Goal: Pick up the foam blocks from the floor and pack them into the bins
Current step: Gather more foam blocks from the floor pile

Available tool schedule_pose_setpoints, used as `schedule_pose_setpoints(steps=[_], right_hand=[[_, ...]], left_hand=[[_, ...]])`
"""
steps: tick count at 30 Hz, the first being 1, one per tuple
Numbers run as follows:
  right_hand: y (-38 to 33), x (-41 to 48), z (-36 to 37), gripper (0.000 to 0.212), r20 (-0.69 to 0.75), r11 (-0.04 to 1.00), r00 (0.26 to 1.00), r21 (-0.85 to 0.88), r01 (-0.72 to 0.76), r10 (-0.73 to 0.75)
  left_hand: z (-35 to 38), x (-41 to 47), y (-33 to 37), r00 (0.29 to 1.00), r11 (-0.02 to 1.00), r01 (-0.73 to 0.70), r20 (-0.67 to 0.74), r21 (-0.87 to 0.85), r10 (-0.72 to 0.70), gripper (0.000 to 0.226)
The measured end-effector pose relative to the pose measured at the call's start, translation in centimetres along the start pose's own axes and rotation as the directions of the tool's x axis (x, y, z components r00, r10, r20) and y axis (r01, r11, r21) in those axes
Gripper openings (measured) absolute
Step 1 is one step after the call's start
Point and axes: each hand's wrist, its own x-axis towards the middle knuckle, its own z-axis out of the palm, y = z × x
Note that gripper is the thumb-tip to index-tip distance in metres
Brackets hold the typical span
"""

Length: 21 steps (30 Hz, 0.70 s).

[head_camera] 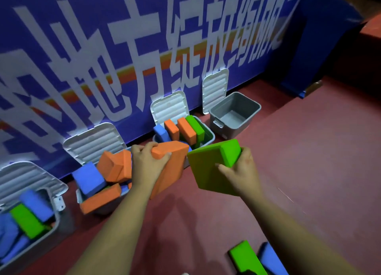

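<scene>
Three bins are loaded, the end bin bare; over the floor my left hand grips an orange block, my right hand a green block, two spare blocks lying by me.

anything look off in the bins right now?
Yes. The second bin from the left is heaped above its rim: its blocks lie tilted every way, and the front orange block juts out over the bin's edge. The far-right bin sits empty.
</scene>
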Motion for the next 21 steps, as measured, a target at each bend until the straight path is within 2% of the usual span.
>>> schedule_pose_setpoints(steps=[5,10,13,21], right_hand=[[0.1,9.4,3.3,0.067,0.080,0.993,0.995,-0.103,0.059,-0.051],[2.4,21.4,8.6,0.087,0.173,0.944,0.981,-0.299,0.139,-0.089],[4.3,29.3,12.7,0.089,0.256,0.896,0.964,-0.409,0.172,-0.068],[10.4,46.5,24.1,0.091,0.478,0.810,0.874,-0.477,0.342,-0.088]], left_hand=[[4.9,8.1,-0.9,0.998,1.000,0.018,0.054,0.010,-0.018,0.053],[11.5,16.9,-2.3,0.995,0.997,0.061,0.074,0.044,-0.065,0.047],[16.5,22.8,-3.6,0.987,0.986,0.125,0.084,0.111,-0.135,0.048],[29.4,34.4,-9.6,0.959,0.932,0.234,0.089,0.278,-0.268,0.057]])
